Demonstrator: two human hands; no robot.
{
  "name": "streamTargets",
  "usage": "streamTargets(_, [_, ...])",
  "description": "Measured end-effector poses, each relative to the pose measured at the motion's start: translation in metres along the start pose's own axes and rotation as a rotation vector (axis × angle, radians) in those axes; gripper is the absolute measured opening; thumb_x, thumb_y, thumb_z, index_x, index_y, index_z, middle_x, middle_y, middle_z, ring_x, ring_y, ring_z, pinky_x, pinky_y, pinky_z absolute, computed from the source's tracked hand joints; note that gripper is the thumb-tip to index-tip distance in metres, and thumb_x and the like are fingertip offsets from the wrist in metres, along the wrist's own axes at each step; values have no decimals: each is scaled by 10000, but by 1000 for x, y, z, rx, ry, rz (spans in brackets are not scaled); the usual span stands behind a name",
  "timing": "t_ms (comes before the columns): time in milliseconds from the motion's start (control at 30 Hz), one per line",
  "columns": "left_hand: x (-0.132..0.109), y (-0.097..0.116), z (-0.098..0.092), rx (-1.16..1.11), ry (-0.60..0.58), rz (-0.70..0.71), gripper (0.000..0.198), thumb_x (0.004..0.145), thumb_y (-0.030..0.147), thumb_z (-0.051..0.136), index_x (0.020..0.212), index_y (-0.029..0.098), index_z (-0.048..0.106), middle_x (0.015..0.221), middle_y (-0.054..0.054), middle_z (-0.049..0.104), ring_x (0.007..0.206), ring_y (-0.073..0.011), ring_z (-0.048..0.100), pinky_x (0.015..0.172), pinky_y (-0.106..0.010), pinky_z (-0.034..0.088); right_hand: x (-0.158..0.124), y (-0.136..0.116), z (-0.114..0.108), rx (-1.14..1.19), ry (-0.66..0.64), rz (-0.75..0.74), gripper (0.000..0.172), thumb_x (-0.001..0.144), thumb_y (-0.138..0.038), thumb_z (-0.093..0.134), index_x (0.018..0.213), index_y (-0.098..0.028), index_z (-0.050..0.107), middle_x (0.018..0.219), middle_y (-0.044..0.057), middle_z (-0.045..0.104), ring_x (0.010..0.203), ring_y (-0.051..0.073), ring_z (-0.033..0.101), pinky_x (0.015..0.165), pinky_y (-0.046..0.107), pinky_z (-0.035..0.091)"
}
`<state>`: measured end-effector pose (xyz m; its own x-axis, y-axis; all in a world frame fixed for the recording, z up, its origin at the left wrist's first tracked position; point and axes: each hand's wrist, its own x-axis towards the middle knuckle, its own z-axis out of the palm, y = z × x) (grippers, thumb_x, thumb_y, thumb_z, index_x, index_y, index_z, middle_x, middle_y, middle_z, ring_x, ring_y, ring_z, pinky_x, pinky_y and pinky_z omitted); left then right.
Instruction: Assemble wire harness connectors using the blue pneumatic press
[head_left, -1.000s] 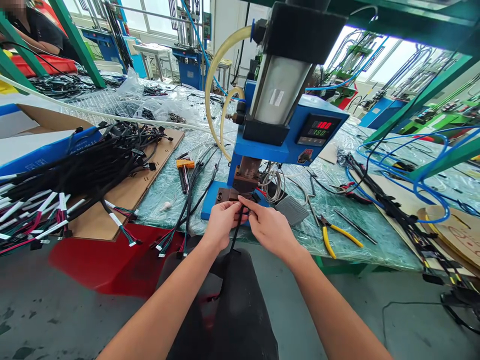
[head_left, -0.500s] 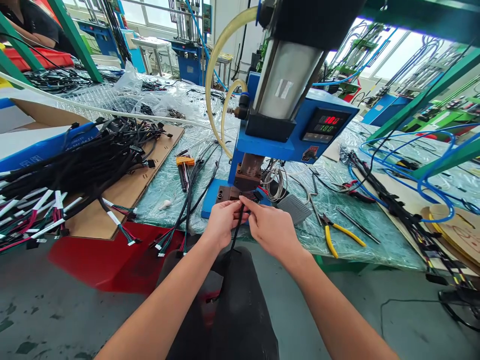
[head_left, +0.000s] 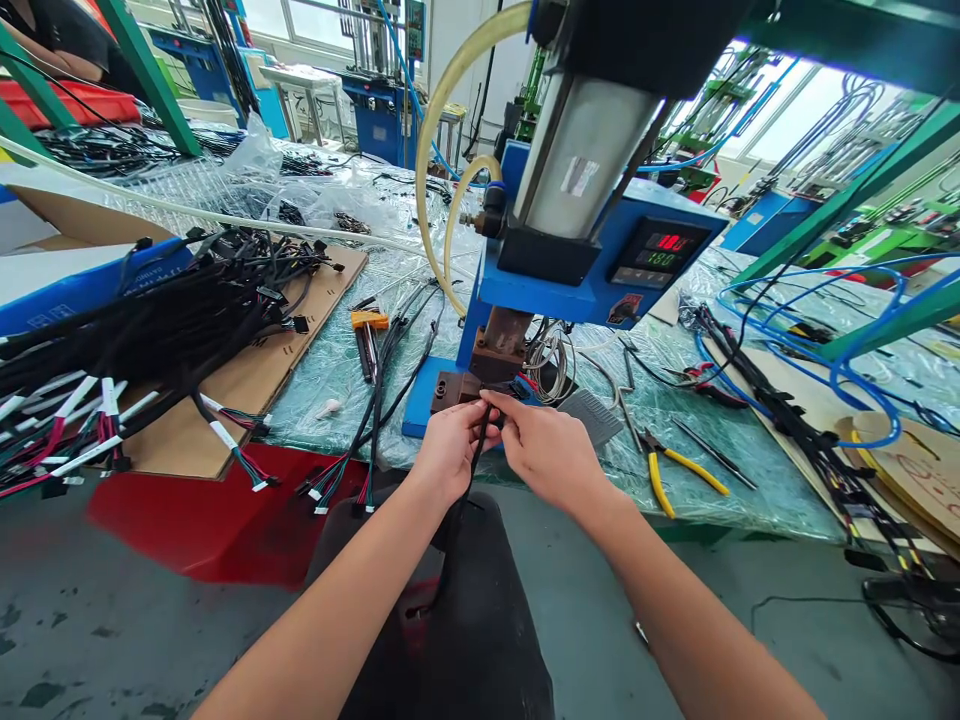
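Observation:
A thin black cable [head_left: 475, 462] runs down from between my two hands toward my lap. My left hand [head_left: 450, 440] pinches it from the left, fingers curled. My right hand [head_left: 544, 440] is closed on it from the right, thumb and index finger near the tip. Both hands touch or nearly touch each other in front of the dark metal die block [head_left: 454, 390] at the foot of a blue press [head_left: 551, 285]. The brown press head [head_left: 499, 350] is just above my fingertips. What lies at the cable's upper end is hidden by my fingers.
Left, a large bundle of black cable harnesses [head_left: 165, 330] lies on cardboard [head_left: 259, 385]. Several harnesses [head_left: 382, 370] lie by an orange-handled tool [head_left: 369, 320]. Yellow-handled pliers [head_left: 686, 470], tweezers [head_left: 712, 452] and more harnesses [head_left: 787, 420] are at right. A person's arm [head_left: 56, 60] shows far left.
My view has shifted slightly. Both hands stay together at the die block with the cable between them, and the cable's lower part has moved a little.

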<state>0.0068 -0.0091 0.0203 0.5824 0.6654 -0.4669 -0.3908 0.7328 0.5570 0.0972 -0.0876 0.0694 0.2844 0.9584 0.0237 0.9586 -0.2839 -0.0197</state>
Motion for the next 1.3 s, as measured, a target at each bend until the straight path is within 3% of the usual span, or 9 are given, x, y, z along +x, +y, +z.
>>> streamTargets(267, [1, -1, 0, -7, -5, 8, 175, 852, 45, 551, 738, 87, 678, 638, -27, 653, 463, -63, 567, 525, -184, 537, -4, 2, 4, 51, 35, -1, 497, 959, -227, 373, 1420, -349, 513, 1037, 4, 764, 866, 199, 708, 626, 274, 406])
streamTargets(567, [-1, 1, 0, 3, 12, -4, 153, 849, 43, 556, 757, 78, 673, 658, -40, 652, 473, -72, 557, 583, -236, 578, -21, 6, 5, 135, 132, 71, 477, 964, -225, 386, 1406, -322, 537, 867, 12, 766, 739, 192, 691, 587, 269, 369])
streamTargets(767, [-3, 2, 1, 19, 33, 3, 148, 860, 63, 573, 735, 86, 649, 654, -40, 641, 469, -70, 541, 613, -260, 592, -39, 31, 18, 319, 435, 190, 375, 983, -278, 394, 1246, -238, 659, 971, 62, 697, 867, 206, 648, 664, 284, 441])
streamTargets(933, [-4, 2, 0, 34, 27, 11, 133, 862, 79, 588, 746, 92, 650, 663, -34, 634, 478, -71, 542, 633, -273, 599, -47, 50, 35, 274, 610, 200, 337, 973, -311, 446, 1187, -197, 679, 1040, 101, 633, 971, 241, 597, 827, 348, 475])
streamTargets(1133, [-5, 2, 2, 23, 32, 20, 140, 862, 77, 592, 731, 93, 639, 663, -29, 630, 471, -63, 532, 617, -262, 597, -44, 54, 43, 170, 585, 189, 379, 973, -342, 434, 1259, -188, 629, 1222, 139, 603, 1153, 291, 546, 982, 438, 437])
streamTargets(1300, [-4, 1, 1, 28, 30, 14, 143, 861, 74, 586, 730, 94, 638, 653, -29, 627, 475, -66, 536, 612, -255, 593, -43, 57, 59, 83, 445, 267, 486, 993, -392, 384, 1384, -142, 529, 1395, 153, 553, 1268, 315, 498, 1044, 479, 399])
